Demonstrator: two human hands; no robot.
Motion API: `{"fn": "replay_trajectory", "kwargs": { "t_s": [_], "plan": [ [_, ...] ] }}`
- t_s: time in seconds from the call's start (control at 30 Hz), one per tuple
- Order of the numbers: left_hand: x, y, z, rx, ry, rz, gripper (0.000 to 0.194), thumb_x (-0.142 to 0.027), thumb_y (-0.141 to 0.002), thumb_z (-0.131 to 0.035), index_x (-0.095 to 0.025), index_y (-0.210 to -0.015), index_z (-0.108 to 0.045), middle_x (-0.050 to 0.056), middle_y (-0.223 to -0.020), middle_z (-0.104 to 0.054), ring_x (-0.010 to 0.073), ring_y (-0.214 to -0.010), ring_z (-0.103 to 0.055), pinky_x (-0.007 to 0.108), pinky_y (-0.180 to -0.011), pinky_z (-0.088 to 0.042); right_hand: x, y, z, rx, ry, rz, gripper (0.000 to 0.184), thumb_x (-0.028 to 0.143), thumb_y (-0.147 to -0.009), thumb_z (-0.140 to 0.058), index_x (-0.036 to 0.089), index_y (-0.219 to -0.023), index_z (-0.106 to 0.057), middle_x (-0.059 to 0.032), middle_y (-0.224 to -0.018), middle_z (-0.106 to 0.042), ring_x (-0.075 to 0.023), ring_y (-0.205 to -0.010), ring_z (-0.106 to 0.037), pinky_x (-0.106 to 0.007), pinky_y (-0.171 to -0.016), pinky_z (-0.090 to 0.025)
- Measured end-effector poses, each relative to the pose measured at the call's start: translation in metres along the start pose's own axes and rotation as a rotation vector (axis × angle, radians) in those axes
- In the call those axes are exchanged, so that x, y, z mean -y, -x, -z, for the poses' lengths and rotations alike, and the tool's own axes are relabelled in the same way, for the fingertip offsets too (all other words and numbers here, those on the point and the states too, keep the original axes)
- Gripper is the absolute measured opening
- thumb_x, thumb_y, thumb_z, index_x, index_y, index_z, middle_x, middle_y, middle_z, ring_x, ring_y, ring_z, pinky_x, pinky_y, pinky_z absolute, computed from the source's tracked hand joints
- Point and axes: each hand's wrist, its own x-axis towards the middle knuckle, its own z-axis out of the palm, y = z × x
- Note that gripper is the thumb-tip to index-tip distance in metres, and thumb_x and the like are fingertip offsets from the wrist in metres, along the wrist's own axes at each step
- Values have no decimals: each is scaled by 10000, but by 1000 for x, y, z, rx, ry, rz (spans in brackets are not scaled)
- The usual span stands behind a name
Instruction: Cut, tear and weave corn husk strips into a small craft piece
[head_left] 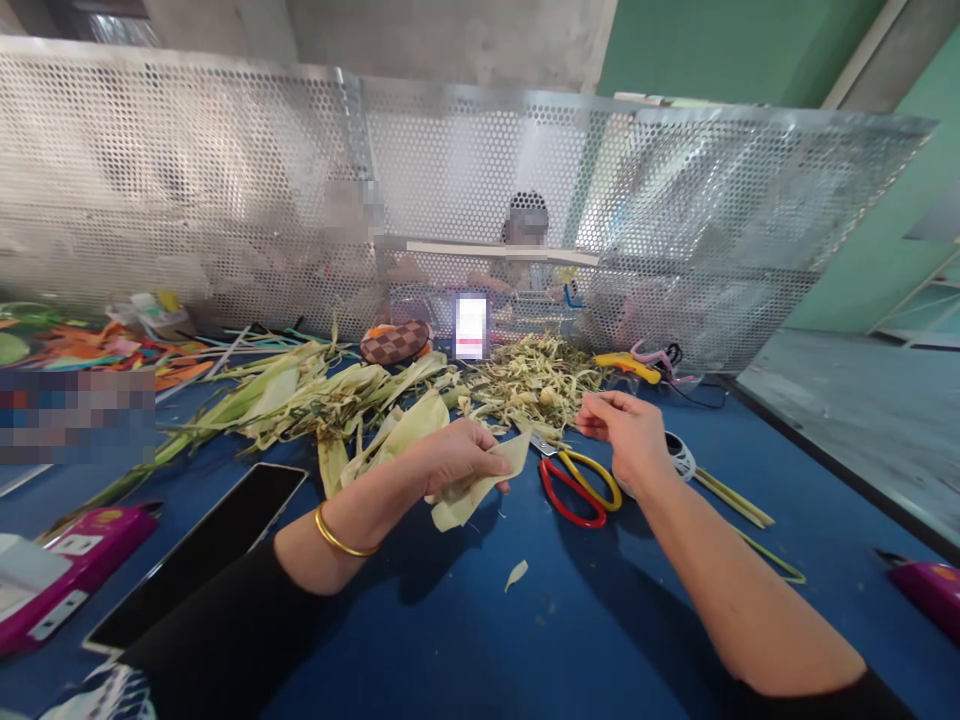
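Observation:
My left hand (pixel 469 458) grips a pale corn husk piece (pixel 459 510), its fingers closed around it above the blue table. Part of the husk sticks out to the right past the fingertips. Fingers pinched together, my right hand (pixel 628 432) hovers by a heap of shredded husk scraps (pixel 540 385); whatever it may hold is too small to make out. Scissors (pixel 587 520) with one red and one yellow handle lie between the hands. Behind my left hand spreads a bundle of long dry husks (pixel 300 395). A small husk scrap (pixel 517 574) lies in front.
A dark-screened tablet or phone (pixel 202 555) and a magenta power strip (pixel 97 560) lie left. A checked pouch (pixel 395 343) and a yellow-handled tool (pixel 628 366) sit at the back, before a perforated metal screen (pixel 262 180). A white roll (pixel 681 458) is beside my right wrist.

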Motion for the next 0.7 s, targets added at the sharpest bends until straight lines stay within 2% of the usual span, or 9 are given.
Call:
{"fn": "replay_trajectory", "kwargs": {
  "t_s": [0.1, 0.2, 0.33, 0.4, 0.47, 0.5, 0.57, 0.63, 0.7],
  "plan": [
    [2, -2, 5, -8, 22, -11, 198, -327, -652, -688, -155, -566, -643, -67, -337, -386, 36, -303, -279, 178, -336, -198, -2, -3, 6, 41, 217, 101, 194, 377, -632, -701, 189, -618, -653, -17, -528, -637, -173, -484, -596, -315, -512, -486],
    [3, -6, 11, -43, 70, -10, 204, -344, -657, -698, -152, -625, -635, -54, -396, -467, 41, -319, -343, 177, -358, -254, -4, 2, 8, 184, 676, 349, 151, 290, -777, -553, 222, -770, -689, -36, -657, -697, -202, -609, -642, -335, -631, -478],
    [6, -10, 22, -66, 112, -30, 266, -378, -649, -717, -140, -738, -639, -40, -473, -536, 42, -339, -384, 175, -372, -282, -6, 11, 7, 265, 1191, 555, 208, 219, -825, -484, 224, -826, -692, -86, -753, -708, -249, -799, -649, -349, -737, -443],
    [6, -10, 26, -35, 142, -56, 297, -379, -636, -730, -135, -776, -636, -29, -515, -564, 39, -345, -387, 173, -368, -283, -6, 11, 6, 223, 1204, 623, 241, 181, -781, -520, 189, -958, -682, -145, -966, -694, -300, -988, -607, -394, -832, -425],
    [4, -7, 28, 42, 189, -115, 304, -375, -627, -741, -132, -770, -629, -10, -565, -594, 40, -369, -412, 172, -375, -302, -5, 9, 5, 180, 1008, 630, 353, 187, -745, -558, 168, -1088, -642, -164, -1206, -603, -324, -1169, -501, -429, -927, -388],
    [3, -6, 28, 84, 213, -147, 299, -370, -625, -746, -133, -760, -624, -3, -587, -605, 39, -381, -421, 170, -380, -312, -4, 9, 3, 175, 853, 559, 351, 232, -756, -565, 173, -1094, -638, -152, -1240, -584, -317, -1191, -485, -432, -940, -389],
    [0, -2, 25, 145, 256, -191, 285, -361, -629, -749, -139, -746, -614, -3, -607, -612, 35, -392, -423, 164, -383, -317, -2, 10, 0, 249, 502, 252, 309, 385, -802, -540, 190, -1004, -670, -126, -1127, -649, -280, -1079, -571, -406, -873, -447],
    [-2, 1, 21, 178, 278, -202, 277, -358, -638, -746, -144, -747, -608, -13, -605, -609, 29, -390, -417, 156, -373, -296, 1, 16, -6, 409, 168, -114, 366, 514, -788, -547, 188, -870, -691, -98, -912, -700, -220, -848, -645, -340, -731, -497],
    [-3, 1, 16, 197, 273, -188, 280, -358, -636, -747, -143, -746, -605, -18, -598, -608, 28, -391, -423, 149, -360, -262, 2, 23, -12, 556, -93, -334, 347, 511, -711, -658, 174, -789, -687, -55, -753, -684, -150, -666, -625, -261, -610, -488]
  ]
}}
